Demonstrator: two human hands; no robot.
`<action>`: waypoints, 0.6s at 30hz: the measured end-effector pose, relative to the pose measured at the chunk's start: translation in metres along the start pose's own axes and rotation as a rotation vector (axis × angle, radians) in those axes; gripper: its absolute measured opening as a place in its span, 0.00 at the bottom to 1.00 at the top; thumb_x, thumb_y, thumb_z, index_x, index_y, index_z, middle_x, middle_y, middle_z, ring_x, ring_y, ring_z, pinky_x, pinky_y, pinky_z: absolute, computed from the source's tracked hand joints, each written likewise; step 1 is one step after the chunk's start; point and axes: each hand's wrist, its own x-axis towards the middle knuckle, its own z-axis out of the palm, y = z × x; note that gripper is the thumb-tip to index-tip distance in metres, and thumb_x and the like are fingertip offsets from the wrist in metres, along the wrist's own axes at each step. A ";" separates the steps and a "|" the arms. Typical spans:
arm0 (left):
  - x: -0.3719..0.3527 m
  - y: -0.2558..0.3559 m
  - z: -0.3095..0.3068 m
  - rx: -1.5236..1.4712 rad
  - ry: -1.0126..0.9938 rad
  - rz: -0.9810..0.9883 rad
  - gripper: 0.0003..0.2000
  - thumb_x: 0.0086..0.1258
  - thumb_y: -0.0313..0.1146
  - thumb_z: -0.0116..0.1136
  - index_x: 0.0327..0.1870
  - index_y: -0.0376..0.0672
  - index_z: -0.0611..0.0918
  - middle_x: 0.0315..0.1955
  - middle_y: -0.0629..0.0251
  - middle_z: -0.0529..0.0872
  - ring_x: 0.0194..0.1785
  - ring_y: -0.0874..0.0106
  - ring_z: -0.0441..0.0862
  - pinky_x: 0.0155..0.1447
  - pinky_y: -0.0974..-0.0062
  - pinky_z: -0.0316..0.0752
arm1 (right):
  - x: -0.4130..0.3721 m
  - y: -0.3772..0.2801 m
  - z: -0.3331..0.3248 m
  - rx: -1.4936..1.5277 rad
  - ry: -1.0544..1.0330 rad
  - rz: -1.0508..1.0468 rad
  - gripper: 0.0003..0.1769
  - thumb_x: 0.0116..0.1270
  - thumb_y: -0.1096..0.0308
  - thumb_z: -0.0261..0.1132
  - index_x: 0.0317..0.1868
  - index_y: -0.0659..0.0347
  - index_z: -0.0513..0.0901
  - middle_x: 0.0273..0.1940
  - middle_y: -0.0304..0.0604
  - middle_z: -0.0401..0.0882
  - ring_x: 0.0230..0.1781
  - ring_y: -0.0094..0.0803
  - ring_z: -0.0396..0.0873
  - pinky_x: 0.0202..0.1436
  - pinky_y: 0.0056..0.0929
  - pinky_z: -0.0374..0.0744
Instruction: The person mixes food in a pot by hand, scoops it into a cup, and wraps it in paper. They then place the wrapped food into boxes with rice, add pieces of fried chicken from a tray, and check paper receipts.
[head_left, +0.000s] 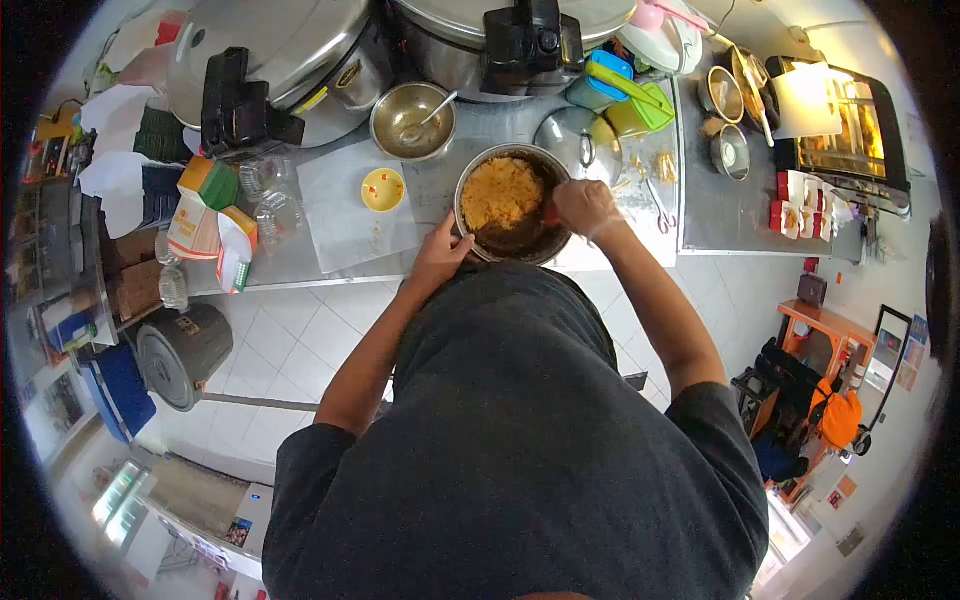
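Note:
A round metal pot sits at the front edge of the steel counter, close to my body. Crumbly orange food, possibly rice, fills its upper left part, and the inside wall is browned. My left hand is closed on the pot's lower left rim, thumb on top. Over the right rim, my right hand is a fist around a utensil with a red part; its end is hidden in the pot. The wrist is slightly blurred. Behind the pot lies a glass lid.
Two large pressure cookers stand at the back. A metal bowl with a spoon and a yellow bowl are left of the pot. Scissors lie right. An oven stands far right; a lidded bin is on the floor.

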 end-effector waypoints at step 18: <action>0.015 -0.028 -0.006 -0.115 0.015 0.007 0.35 0.79 0.32 0.58 0.83 0.36 0.57 0.38 0.46 0.93 0.38 0.60 0.94 0.45 0.65 0.83 | 0.020 -0.077 0.020 0.177 0.466 -0.083 0.08 0.66 0.63 0.66 0.38 0.56 0.89 0.27 0.51 0.85 0.28 0.48 0.86 0.34 0.48 0.83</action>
